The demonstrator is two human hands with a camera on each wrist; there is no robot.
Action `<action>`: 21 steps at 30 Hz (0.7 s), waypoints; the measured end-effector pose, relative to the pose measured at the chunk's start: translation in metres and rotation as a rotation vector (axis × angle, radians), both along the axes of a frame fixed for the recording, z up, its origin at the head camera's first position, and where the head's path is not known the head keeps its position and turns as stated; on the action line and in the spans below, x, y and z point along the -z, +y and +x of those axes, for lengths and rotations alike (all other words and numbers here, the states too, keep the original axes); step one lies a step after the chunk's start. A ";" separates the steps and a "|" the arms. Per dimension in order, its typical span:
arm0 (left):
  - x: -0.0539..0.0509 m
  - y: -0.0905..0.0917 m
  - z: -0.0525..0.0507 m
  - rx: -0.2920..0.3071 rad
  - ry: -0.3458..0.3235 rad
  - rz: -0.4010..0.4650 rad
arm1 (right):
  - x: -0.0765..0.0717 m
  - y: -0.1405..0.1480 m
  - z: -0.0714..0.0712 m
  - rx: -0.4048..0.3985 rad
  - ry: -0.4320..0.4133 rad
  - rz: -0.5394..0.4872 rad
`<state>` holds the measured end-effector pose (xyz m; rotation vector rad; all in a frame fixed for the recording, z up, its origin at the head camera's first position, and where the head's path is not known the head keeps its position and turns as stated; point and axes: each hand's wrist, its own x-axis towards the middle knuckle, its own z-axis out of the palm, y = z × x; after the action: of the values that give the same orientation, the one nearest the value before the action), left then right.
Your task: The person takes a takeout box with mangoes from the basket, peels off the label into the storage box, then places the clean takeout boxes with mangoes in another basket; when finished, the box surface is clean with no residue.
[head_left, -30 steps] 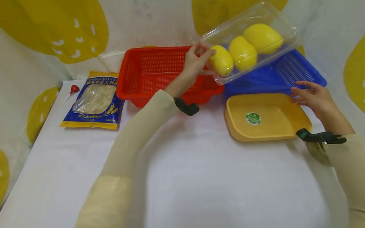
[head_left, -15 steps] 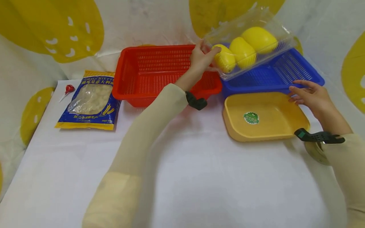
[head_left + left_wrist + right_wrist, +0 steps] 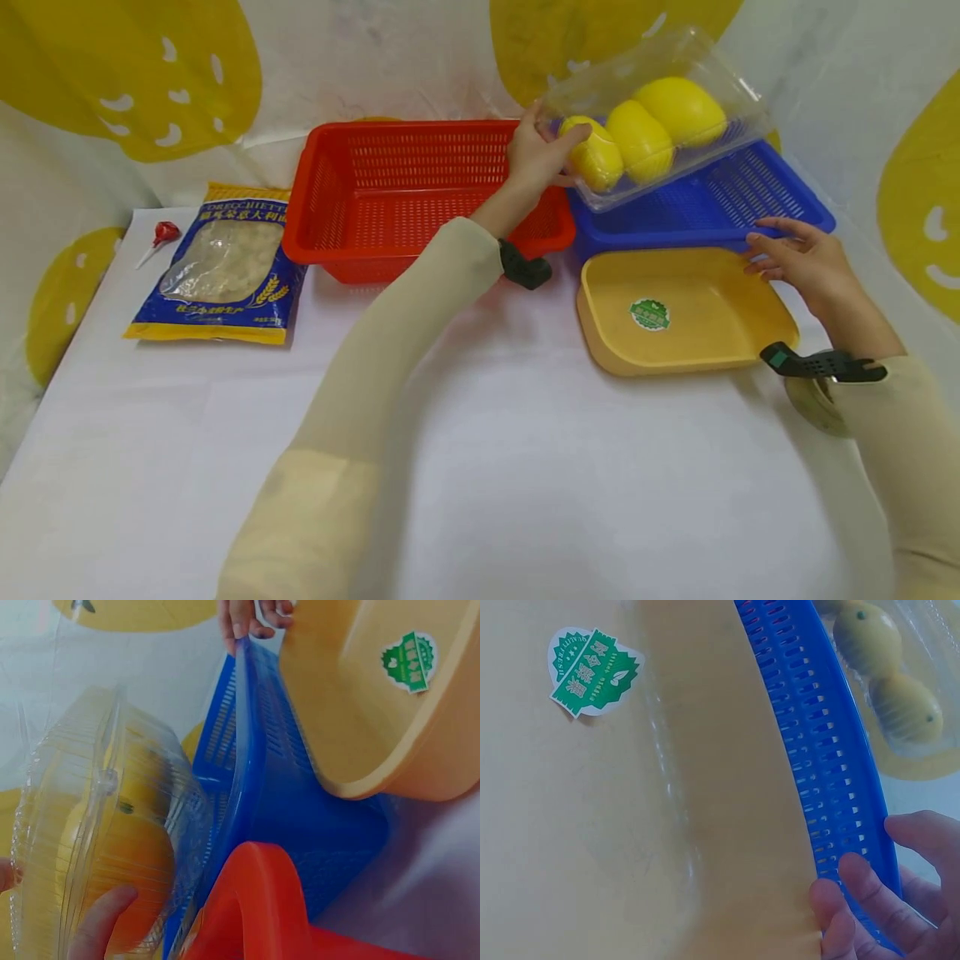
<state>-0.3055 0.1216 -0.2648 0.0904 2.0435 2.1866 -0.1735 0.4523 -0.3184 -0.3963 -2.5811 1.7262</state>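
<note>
My left hand grips the near left end of a clear plastic box, thumb on its near side. Several yellow fruits lie inside it. The box is tilted and held above the blue basket, hiding part of that basket. In the left wrist view the box is beside the blue basket. My right hand holds the blue basket's right front rim; in the right wrist view its fingers lie on both sides of that rim. A yellow tub stands just in front.
A red basket stands left of the blue one. Further left lie a blue and yellow bag of pasta and a red lollipop. A round object, partly hidden, sits under my right wrist. A patterned cloth hangs behind.
My left hand has carried the box a little to the right, and its far end has come down over the blue basket. The right hand stays at the rim. The head view has shifted slightly.
</note>
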 end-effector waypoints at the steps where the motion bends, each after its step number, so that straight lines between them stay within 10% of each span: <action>1: 0.000 0.002 0.000 0.005 0.003 -0.012 | 0.001 0.000 0.000 -0.001 0.000 0.008; 21: 0.001 0.028 0.006 0.036 0.155 -0.512 | 0.001 -0.003 0.007 0.020 0.040 -0.066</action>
<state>-0.3000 0.1495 -0.2654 0.2399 2.5920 1.6147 -0.1665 0.4493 -0.3194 -0.3834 -2.4900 1.7968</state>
